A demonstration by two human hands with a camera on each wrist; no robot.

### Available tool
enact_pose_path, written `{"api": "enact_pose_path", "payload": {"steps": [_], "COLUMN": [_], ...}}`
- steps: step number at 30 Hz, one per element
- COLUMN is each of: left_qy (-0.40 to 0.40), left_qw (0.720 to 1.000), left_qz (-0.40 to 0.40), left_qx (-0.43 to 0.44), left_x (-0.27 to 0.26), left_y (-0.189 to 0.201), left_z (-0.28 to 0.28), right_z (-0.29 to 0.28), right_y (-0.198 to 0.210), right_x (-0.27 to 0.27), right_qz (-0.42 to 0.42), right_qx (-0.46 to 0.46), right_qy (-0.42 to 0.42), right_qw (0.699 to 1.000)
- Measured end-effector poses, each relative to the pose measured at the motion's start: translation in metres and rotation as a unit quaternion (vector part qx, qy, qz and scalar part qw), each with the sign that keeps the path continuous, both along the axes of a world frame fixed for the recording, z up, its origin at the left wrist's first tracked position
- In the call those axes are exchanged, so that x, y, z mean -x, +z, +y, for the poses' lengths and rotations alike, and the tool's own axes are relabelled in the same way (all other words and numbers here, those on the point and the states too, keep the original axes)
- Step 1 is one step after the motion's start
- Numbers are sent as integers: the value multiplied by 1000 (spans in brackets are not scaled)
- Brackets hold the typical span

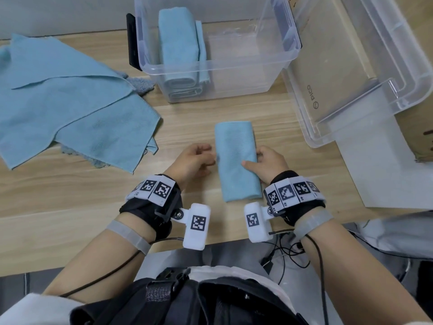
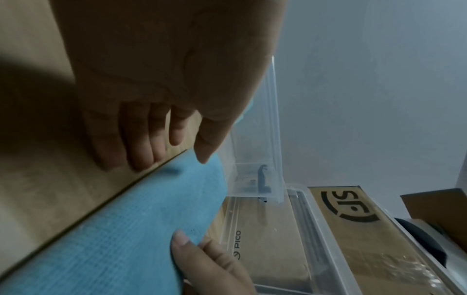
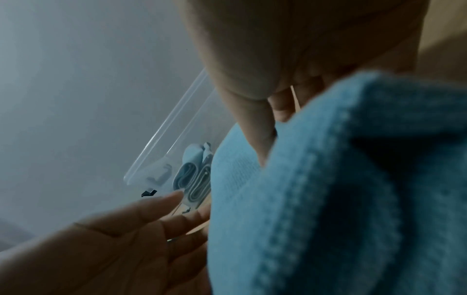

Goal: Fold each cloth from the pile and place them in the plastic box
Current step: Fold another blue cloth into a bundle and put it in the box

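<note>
Lying at the far left of the bench [image 1: 293, 146], a pile of unfolded blue cloths [image 1: 70, 109] sits spread and overlapped, well apart from the hands. Right of it, at the far middle, stands the clear plastic box [image 1: 290, 41], with folded blue cloths [image 1: 179, 43] stacked against its left wall. Near the middle of the bench lies a folded blue cloth [image 1: 236, 158], long and narrow. The left hand [image 1: 192, 160] rests at its left edge, fingers loosely curled and touching the edge, gripping nothing. The right hand [image 1: 269, 163] holds the cloth's right edge, thumb on top and fingers tucked under. At far right, a clear plastic lid [image 1: 375, 66] lies tilted over a cardboard box [image 1: 339, 73] printed PICO.
</note>
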State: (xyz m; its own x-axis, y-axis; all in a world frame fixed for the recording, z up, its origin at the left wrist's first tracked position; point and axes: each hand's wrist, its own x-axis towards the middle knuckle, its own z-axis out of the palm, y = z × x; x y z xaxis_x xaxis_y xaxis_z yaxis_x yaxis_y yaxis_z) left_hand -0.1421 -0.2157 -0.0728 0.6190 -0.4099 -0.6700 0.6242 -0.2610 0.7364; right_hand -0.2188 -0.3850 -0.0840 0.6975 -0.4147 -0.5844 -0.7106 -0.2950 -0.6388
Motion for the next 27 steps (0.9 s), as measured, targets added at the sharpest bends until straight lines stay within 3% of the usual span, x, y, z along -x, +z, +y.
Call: {"api": "enact_pose_path", "payload": {"steps": [3,5,10,14,16,21,25,27], "left_qy": [-59,-55,-33,-25,-15,37,153,168], "left_qw": [996,994,987,982,979,973,948,933], "left_qz": [43,55,-5,-37,-70,-170,-259,-311], "left_qx": [46,76,156,182,191,149,105,65], "left_x": [3,3,-17,-45,-58,-100,-153,-174], "left_y": [3,9,37,63,72,96,106,102], "left_z": [-3,-4,4,14,18,23,33,38], "right_z": [6,12,29,37,40,38,23,16], "right_y": [0,2,28,55,65,99,126,132], "right_x": [-2,-6,-31,-58,-73,-121,-183,-214], "right_qz": [-25,-43,-144,-191,-206,-252,-271,-244], "right_qx": [7,-10,-90,-198,-202,-166,-221,-242], "right_qy": [12,38,-12,16,27,41,-6,-32], "right_qw": [1000,998,985,961,957,953,937,939]}}
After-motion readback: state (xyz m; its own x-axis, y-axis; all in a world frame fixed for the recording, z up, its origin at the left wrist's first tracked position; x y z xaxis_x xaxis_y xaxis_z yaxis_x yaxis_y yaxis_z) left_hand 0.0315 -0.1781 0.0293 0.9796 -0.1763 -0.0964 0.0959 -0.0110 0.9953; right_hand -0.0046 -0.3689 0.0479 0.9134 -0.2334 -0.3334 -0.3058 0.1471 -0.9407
